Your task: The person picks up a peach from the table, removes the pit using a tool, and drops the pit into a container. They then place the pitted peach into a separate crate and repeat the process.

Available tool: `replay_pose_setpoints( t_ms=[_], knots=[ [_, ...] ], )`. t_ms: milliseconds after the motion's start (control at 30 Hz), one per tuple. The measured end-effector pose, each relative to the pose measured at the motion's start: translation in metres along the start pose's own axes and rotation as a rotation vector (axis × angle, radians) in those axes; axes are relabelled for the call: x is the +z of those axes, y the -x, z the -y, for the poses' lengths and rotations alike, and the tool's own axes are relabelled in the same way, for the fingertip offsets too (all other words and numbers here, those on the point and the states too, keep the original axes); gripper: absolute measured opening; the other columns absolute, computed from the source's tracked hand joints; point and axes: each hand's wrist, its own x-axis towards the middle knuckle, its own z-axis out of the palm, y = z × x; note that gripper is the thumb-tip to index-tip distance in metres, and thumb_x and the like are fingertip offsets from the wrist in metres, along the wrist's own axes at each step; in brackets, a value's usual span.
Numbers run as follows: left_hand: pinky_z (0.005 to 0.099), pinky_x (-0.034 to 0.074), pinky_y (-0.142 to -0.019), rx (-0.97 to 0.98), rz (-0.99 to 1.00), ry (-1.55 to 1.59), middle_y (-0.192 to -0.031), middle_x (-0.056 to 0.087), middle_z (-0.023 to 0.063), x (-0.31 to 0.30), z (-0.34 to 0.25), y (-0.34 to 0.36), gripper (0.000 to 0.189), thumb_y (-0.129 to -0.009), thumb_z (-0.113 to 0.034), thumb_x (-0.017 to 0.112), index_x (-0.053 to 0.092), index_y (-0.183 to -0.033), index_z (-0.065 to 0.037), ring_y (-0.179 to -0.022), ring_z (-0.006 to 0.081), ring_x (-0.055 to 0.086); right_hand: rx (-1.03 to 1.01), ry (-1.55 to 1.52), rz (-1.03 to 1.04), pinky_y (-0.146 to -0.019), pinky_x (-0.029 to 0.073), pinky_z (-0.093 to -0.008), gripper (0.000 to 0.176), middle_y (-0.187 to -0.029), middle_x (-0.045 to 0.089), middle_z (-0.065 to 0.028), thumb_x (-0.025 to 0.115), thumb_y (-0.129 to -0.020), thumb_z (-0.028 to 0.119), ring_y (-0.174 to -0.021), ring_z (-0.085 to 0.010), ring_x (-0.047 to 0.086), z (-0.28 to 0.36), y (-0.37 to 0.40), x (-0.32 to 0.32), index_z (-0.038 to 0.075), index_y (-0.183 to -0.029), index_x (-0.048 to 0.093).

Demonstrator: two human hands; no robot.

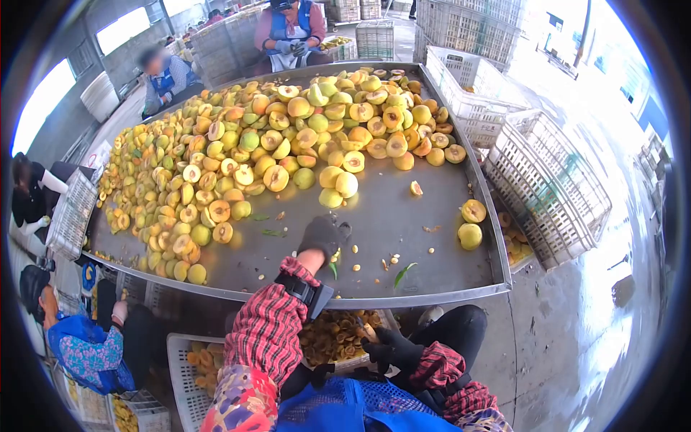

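Observation:
My left hand (322, 237), in a dark glove, reaches over the bare front part of the metal table (389, 237), its fingers hard to make out. A large heap of halved and whole yellow fruit (288, 137) lies beyond it. Small pits and green leaves (404, 274) are scattered near the hand. My right hand (394, 351), also gloved, is low before my lap, closed around something narrow that I cannot make out. Below the table edge, a crate of cut fruit (338, 335) sits beside it.
White plastic crates (543, 183) lean at the table's right side. Another crate (188, 389) stands at lower left. One co-worker (86, 345) sits at left; others (291, 32) sit around the far and left edges. Two fruit pieces (470, 236) lie near the right rim.

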Motion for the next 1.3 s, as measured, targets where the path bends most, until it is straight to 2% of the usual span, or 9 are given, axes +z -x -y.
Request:
replay_pose_setpoints(
  t_ms=[133,233,433,533,633,667,867,1067,1300],
  knots=[
    [0.0440,0.046,-0.079,0.078,-0.151,-0.142,-0.090,0.063,0.0210,0.020,0.007,0.021,0.038,-0.075,-0.036,0.062,0.064,-0.093,-0.003,-0.086,0.0387,0.058,-0.051,-0.008,0.008,-0.044,0.048,-0.0275,0.039,-0.074,0.052,-0.0071,0.060,-0.086,0.027,-0.050,-0.0153,0.054,0.002,0.004,-0.004,0.003,-0.111,0.043],
    [0.0408,0.048,-0.079,0.100,-0.054,0.054,-0.092,0.065,0.0177,0.009,0.020,0.035,0.031,-0.079,-0.027,0.060,0.063,-0.095,-0.001,-0.086,0.0341,0.061,-0.165,-0.072,-0.002,-0.044,0.048,-0.0275,0.036,-0.074,0.052,-0.0060,0.059,-0.086,0.027,-0.050,-0.0152,0.054,0.013,0.013,0.000,0.003,-0.109,0.044],
    [0.0268,0.046,-0.085,-0.151,0.093,1.327,-0.110,0.060,0.0114,-0.006,0.019,0.093,0.031,-0.085,-0.005,0.049,0.054,-0.113,0.005,-0.098,0.0150,0.057,-0.352,-0.352,-0.065,-0.042,0.047,-0.0263,0.033,-0.079,0.058,-0.0064,0.061,-0.086,0.020,-0.052,-0.0142,0.056,0.035,0.031,0.001,0.005,-0.112,0.048],
    [0.0274,0.045,-0.088,-0.076,0.131,1.562,-0.116,0.057,0.0121,-0.020,-0.017,0.138,0.032,-0.086,-0.004,0.046,0.052,-0.115,0.005,-0.102,0.0160,0.056,-0.402,-0.343,-0.113,-0.043,0.046,-0.0252,0.036,-0.079,0.058,-0.0058,0.060,-0.087,0.021,-0.052,-0.0130,0.055,0.047,0.024,0.007,0.005,-0.116,0.046],
    [0.0280,0.043,-0.092,0.263,0.030,0.998,-0.121,0.054,0.0121,-0.030,-0.039,0.167,0.033,-0.087,-0.004,0.043,0.051,-0.117,0.005,-0.106,0.0173,0.054,-0.420,-0.417,-0.068,-0.048,0.045,-0.0238,0.033,-0.077,0.055,-0.0025,0.055,-0.089,0.023,-0.054,-0.0107,0.054,0.067,0.031,0.022,0.005,-0.115,0.045],
    [0.0284,0.041,-0.095,0.291,0.019,1.012,-0.121,0.054,0.0114,-0.033,-0.048,0.176,0.033,-0.089,-0.005,0.040,0.051,-0.119,0.004,-0.106,0.0178,0.054,-0.476,-0.370,-0.112,-0.048,0.046,-0.0244,0.036,-0.077,0.056,-0.0031,0.055,-0.089,0.023,-0.055,-0.0111,0.054,0.066,0.032,0.026,0.004,-0.118,0.044],
    [0.0276,0.042,-0.092,-0.057,0.322,1.571,-0.118,0.056,0.0099,-0.041,-0.055,0.184,0.034,-0.089,-0.010,0.048,0.052,-0.120,0.003,-0.106,0.0151,0.053,-0.554,-0.417,-0.090,-0.051,0.049,-0.0253,0.038,-0.084,0.056,-0.0061,0.056,-0.087,0.014,-0.059,-0.0123,0.056,0.048,0.029,0.030,0.003,-0.121,0.041],
    [0.0260,0.045,-0.085,-0.025,0.249,1.140,-0.109,0.059,0.0067,-0.039,-0.052,0.192,0.034,-0.084,-0.013,0.059,0.056,-0.114,0.001,-0.098,0.0129,0.055,-0.652,-0.258,-0.215,-0.052,0.049,-0.0268,0.034,-0.080,0.058,-0.0066,0.056,-0.085,0.010,-0.060,-0.0142,0.058,0.043,0.031,0.044,0.004,-0.117,0.043],
    [0.0268,0.045,-0.087,-0.109,0.350,1.541,-0.111,0.058,0.0084,-0.033,-0.038,0.197,0.037,-0.079,-0.006,0.061,0.054,-0.115,0.001,-0.098,0.0153,0.057,-0.645,-0.241,-0.238,-0.052,0.048,-0.0263,0.033,-0.083,0.058,-0.0069,0.054,-0.086,0.009,-0.059,-0.0138,0.057,0.047,0.031,0.047,0.005,-0.118,0.043]
  ],
)
